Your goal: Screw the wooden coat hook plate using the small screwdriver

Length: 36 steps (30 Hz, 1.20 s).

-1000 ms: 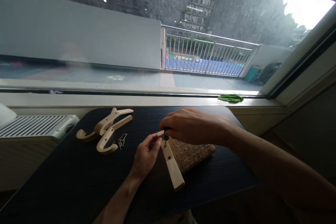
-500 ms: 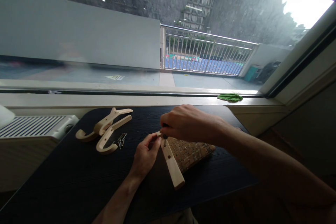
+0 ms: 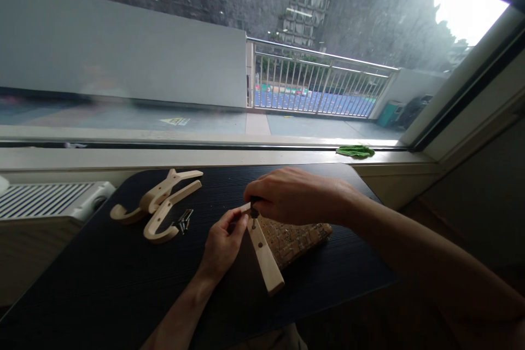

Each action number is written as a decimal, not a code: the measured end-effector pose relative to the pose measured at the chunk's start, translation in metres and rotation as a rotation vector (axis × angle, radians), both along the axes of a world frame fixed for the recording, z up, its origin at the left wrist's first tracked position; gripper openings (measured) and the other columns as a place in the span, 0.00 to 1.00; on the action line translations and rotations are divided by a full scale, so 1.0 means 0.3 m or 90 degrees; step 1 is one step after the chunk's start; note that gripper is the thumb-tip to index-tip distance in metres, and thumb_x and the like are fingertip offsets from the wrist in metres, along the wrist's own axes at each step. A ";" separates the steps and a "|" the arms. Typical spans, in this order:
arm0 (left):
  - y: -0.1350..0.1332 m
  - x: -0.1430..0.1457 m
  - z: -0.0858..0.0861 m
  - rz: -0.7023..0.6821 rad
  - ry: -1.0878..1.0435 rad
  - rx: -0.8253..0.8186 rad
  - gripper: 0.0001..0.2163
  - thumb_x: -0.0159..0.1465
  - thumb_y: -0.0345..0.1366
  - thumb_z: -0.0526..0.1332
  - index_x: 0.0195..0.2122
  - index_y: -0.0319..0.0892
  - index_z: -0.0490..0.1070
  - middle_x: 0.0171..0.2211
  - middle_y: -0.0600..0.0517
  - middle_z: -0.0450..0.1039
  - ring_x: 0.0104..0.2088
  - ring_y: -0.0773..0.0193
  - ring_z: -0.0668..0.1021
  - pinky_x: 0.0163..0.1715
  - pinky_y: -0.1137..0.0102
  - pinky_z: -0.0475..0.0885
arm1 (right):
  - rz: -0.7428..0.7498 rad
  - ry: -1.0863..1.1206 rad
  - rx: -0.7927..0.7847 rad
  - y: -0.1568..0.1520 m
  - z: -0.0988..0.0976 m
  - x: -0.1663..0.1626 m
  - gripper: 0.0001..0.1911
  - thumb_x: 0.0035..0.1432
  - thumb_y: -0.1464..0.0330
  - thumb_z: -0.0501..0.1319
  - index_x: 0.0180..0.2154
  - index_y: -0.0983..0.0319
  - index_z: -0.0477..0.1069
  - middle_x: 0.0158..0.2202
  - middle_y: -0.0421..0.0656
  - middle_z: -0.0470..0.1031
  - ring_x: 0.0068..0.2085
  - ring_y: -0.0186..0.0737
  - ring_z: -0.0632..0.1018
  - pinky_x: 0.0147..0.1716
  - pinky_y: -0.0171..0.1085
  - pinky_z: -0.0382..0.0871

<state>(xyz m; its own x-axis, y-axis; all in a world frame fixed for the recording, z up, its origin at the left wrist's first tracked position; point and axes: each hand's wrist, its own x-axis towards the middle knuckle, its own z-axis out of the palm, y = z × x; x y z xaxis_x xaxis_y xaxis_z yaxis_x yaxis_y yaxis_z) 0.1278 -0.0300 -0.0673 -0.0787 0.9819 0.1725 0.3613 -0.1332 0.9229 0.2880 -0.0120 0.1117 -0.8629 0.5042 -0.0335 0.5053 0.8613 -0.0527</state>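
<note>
My left hand [image 3: 223,240] is closed in a pinch on the far end of a pale wooden hook piece [image 3: 267,270], which lies slantwise with its flat end toward me. A dark hole shows midway along it. My right hand [image 3: 279,194] is closed from above around a dark-handled screwdriver [image 3: 255,209], most of it hidden by the fingers. The tool points down at a hole near my left fingertips; whether a screw sits under the tip I cannot tell. Beside and partly under the wood lies a brown, cork-patterned block [image 3: 297,243].
On the left of the dark table [image 3: 164,284] lie more wooden hooks [image 3: 162,191], one curved end [image 3: 161,232] toward me. Several screws [image 3: 184,222] sit beside them. A green cloth [image 3: 355,151] is on the window sill, and a white radiator [image 3: 53,199] stands left of the table.
The whole view has shifted slightly, so things appear a little further left. My right hand has turned slightly on the screwdriver; my left hand keeps its pinch on the wooden hook piece.
</note>
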 end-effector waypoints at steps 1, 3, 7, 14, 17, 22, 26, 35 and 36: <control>0.001 0.000 -0.001 0.003 0.002 0.000 0.14 0.57 0.42 0.54 0.41 0.44 0.68 0.36 0.54 0.73 0.35 0.64 0.74 0.34 0.75 0.68 | 0.005 0.002 0.003 0.003 -0.004 0.001 0.13 0.58 0.68 0.46 0.36 0.63 0.67 0.30 0.44 0.72 0.30 0.34 0.69 0.27 0.33 0.53; 0.001 0.001 -0.002 0.008 0.007 0.006 0.14 0.56 0.42 0.54 0.41 0.44 0.68 0.35 0.54 0.74 0.35 0.65 0.74 0.34 0.75 0.68 | 0.013 0.005 0.017 0.007 -0.012 -0.001 0.12 0.58 0.69 0.46 0.37 0.63 0.67 0.30 0.44 0.72 0.30 0.34 0.69 0.26 0.33 0.53; 0.002 0.003 0.005 0.016 0.031 0.013 0.14 0.56 0.42 0.55 0.40 0.43 0.69 0.33 0.55 0.74 0.33 0.65 0.74 0.33 0.75 0.68 | -0.002 0.006 0.049 0.004 -0.023 -0.012 0.09 0.56 0.69 0.50 0.33 0.65 0.67 0.28 0.43 0.72 0.28 0.34 0.69 0.25 0.33 0.53; -0.001 0.002 0.014 0.029 0.058 -0.001 0.15 0.55 0.43 0.55 0.41 0.43 0.70 0.35 0.54 0.75 0.32 0.64 0.75 0.32 0.74 0.68 | -0.079 0.016 0.082 -0.008 -0.020 -0.046 0.12 0.55 0.69 0.48 0.29 0.65 0.68 0.27 0.46 0.72 0.27 0.37 0.71 0.24 0.34 0.55; -0.003 0.002 0.017 0.026 0.066 -0.003 0.16 0.55 0.43 0.55 0.42 0.44 0.69 0.35 0.54 0.75 0.32 0.63 0.75 0.32 0.74 0.69 | -0.099 0.030 0.091 -0.006 -0.021 -0.056 0.12 0.55 0.68 0.48 0.29 0.65 0.68 0.27 0.47 0.73 0.28 0.38 0.72 0.25 0.34 0.56; 0.004 -0.001 0.012 0.030 0.055 0.001 0.15 0.55 0.43 0.55 0.40 0.43 0.70 0.35 0.53 0.75 0.34 0.62 0.75 0.33 0.74 0.68 | -0.105 0.035 0.058 -0.006 -0.019 -0.048 0.12 0.55 0.68 0.47 0.33 0.63 0.68 0.28 0.44 0.73 0.29 0.37 0.72 0.25 0.33 0.56; 0.006 -0.005 0.006 0.020 0.045 -0.001 0.15 0.55 0.43 0.55 0.41 0.43 0.69 0.36 0.54 0.75 0.35 0.63 0.75 0.34 0.75 0.68 | -0.082 0.022 0.002 -0.013 -0.009 -0.027 0.14 0.57 0.67 0.45 0.34 0.61 0.68 0.31 0.42 0.74 0.30 0.35 0.72 0.25 0.32 0.56; 0.002 -0.002 0.008 0.011 0.027 0.003 0.14 0.55 0.42 0.55 0.40 0.43 0.69 0.34 0.54 0.75 0.33 0.64 0.75 0.33 0.74 0.68 | -0.003 0.035 -0.047 0.003 -0.011 -0.009 0.14 0.58 0.67 0.46 0.39 0.62 0.68 0.31 0.42 0.73 0.29 0.34 0.70 0.25 0.33 0.54; 0.001 -0.002 0.009 0.008 0.025 0.004 0.14 0.56 0.42 0.55 0.40 0.43 0.69 0.33 0.54 0.75 0.33 0.64 0.75 0.33 0.74 0.68 | -0.004 0.037 -0.039 0.006 -0.015 -0.009 0.14 0.58 0.67 0.46 0.39 0.62 0.68 0.30 0.42 0.73 0.29 0.34 0.70 0.25 0.33 0.54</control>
<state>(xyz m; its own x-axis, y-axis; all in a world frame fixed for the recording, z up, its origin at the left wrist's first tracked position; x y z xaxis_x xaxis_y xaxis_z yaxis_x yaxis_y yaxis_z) 0.1273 -0.0296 -0.0646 -0.0843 0.9796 0.1825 0.3993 -0.1346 0.9069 0.2854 -0.0103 0.1073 -0.8613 0.5079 -0.0141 0.5050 0.8526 -0.1342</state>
